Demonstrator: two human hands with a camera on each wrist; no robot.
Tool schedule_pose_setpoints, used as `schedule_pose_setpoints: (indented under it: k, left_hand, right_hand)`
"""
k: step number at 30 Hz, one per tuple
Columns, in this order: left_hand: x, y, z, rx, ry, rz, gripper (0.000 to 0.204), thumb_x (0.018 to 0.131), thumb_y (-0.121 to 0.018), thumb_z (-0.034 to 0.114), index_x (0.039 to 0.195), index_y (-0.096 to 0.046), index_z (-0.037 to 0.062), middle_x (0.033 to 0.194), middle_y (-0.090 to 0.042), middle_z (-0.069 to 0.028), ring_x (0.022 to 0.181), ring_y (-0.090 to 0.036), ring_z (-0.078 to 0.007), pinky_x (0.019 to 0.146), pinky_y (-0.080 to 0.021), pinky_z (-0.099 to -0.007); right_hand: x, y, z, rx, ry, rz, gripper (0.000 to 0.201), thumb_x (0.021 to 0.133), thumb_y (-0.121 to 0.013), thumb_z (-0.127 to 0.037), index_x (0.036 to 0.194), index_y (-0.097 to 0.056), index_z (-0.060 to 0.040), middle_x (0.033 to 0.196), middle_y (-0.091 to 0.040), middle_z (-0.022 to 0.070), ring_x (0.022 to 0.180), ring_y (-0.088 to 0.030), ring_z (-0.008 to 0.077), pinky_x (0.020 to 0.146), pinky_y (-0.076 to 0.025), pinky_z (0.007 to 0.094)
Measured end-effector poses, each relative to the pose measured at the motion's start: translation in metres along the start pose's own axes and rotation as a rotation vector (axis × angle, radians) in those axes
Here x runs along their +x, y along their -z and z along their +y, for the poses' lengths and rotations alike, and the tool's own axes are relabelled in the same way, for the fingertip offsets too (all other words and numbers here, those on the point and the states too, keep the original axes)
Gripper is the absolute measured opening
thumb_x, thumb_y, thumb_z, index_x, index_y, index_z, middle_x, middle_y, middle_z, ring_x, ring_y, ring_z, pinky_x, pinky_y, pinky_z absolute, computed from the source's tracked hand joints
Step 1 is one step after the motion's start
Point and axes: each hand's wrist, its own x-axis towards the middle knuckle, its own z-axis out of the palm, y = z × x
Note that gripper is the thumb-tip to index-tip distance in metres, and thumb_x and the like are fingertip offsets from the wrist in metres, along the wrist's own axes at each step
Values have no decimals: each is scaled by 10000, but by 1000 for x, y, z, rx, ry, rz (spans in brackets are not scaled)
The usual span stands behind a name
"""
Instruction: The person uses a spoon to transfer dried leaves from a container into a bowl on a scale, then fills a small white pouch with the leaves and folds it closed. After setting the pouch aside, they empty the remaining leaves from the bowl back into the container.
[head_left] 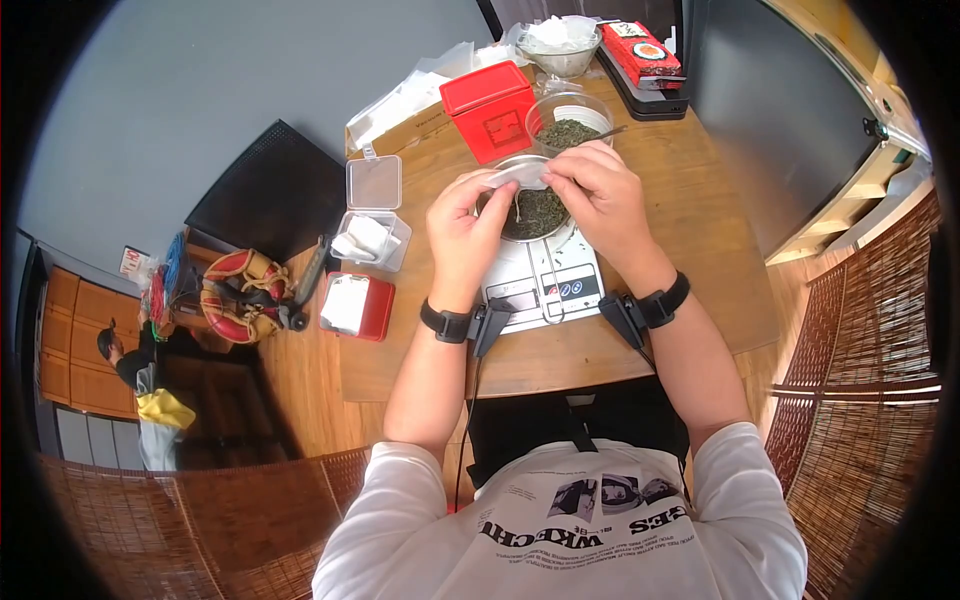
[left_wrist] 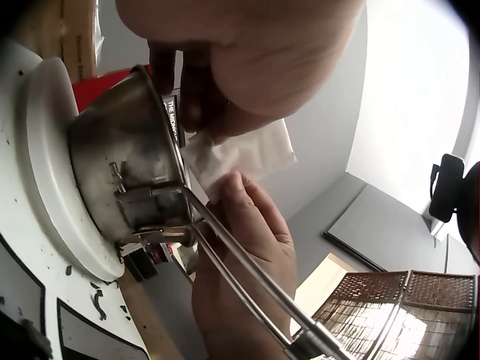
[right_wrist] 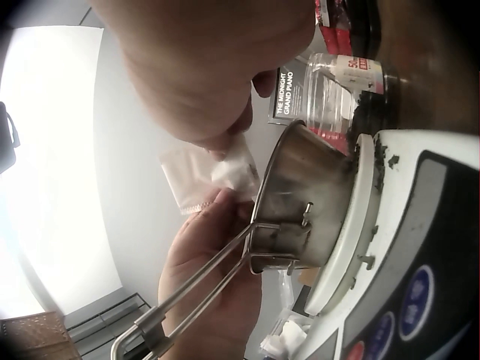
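In the head view, my left hand and right hand pinch a small white filter bag between thumbs and fingers. A thin pale string hangs below it. The translucent bag spreads between both hands in the left wrist view. Directly beneath stands a metal cup holding dark green dried leaves. Its wire handle points toward my body. The cup rests on the round plate of a white kitchen scale, where leaf crumbs lie scattered.
Behind the cup are a clear tub of leaves with a spoon and a red box. Left stand an open clear box of white bags and a red tin. A glass bowl stands farther back. Another person is far left.
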Motion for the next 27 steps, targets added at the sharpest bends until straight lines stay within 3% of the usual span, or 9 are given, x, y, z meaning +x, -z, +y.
schedule_pose_setpoints:
  k: [2,9,11,17,21,24,27]
  left_hand:
    - [1,-1,3,-8,-60,-2,102,881,-714,0,974,-738,-33,984,-731,-77,916,-648,-134,826,-500,-265]
    - [1,-2,2,12,-92,10,108,876,-694,-19,977,-731,-33,978,-727,-100,921,-658,-155,818,-512,-281]
    - [1,-2,0,67,-195,-30,114,876,-678,-34,979,-725,-34,984,-725,-99,925,-660,-157,816,-516,-283]
    - [0,-2,-3,-71,-110,66,157,877,-662,-41,1025,-711,-30,1031,-720,-95,940,-654,-160,836,-512,-283]
    - [-1,0,2,-18,-83,-14,176,882,-647,-48,1047,-706,-28,1061,-714,-88,944,-649,-158,847,-505,-275]
    - [-1,-1,0,55,-153,-23,176,883,-638,-53,1044,-707,-31,1061,-713,-80,934,-641,-148,838,-500,-267]
    - [0,-1,-3,-64,-103,72,173,870,-645,-48,1028,-711,-25,1034,-718,-90,919,-642,-151,822,-501,-267]
  right_hand:
    - [-1,0,0,8,-5,-21,58,818,-734,-58,866,-711,-35,862,-691,96,857,-634,279,777,-495,372]
    - [0,2,3,-26,12,-28,81,803,-728,-45,875,-695,-27,854,-691,96,854,-638,288,783,-496,386]
    - [-2,0,2,-21,12,-55,80,802,-723,-44,875,-696,-30,855,-692,96,854,-640,287,788,-494,386]
    - [-3,0,0,-14,-45,-18,78,817,-705,-49,894,-716,-48,851,-691,96,844,-643,284,803,-488,380]
    - [-5,0,-1,25,-65,-72,90,822,-707,-51,910,-725,-50,837,-689,93,833,-645,281,804,-489,378]
    - [-5,-2,3,15,-32,-34,92,820,-709,-56,911,-725,-48,835,-690,95,837,-647,276,807,-490,377]
    - [-2,4,-2,11,-79,-37,95,818,-708,-50,911,-725,-47,839,-691,95,841,-650,275,810,-490,377]
